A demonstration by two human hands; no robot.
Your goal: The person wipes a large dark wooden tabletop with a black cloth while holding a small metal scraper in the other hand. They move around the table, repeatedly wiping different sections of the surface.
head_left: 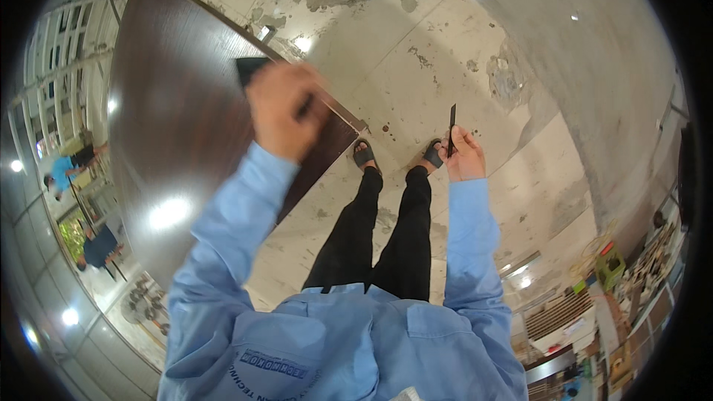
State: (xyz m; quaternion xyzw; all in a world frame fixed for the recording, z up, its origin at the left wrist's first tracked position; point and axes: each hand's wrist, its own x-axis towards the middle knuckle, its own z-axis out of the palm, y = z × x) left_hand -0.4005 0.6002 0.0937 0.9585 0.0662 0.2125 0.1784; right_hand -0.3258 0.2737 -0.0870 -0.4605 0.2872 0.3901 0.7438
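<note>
My left hand [286,108] is over the edge of a large dark brown panel [178,96] with a glossy wood-grain surface. Motion blurs this hand, but its fingers are closed round a black flat-ended object [249,68] that sticks out beyond the knuckles; its exact kind is unclear. Off to the right, above the floor and apart from the panel, my right hand [466,154] pinches a thin black strip [452,119] with a slanted tip, blade-like in shape. The strip stands upright between thumb and fingers.
A small metallic piece [266,33] sits at the panel's far edge. My sandalled feet stand on a stained, pale floor [416,67] beside the panel's corner. Shelving with assorted items, including a green container [610,266], is at lower right. Two people [99,246] are at far left.
</note>
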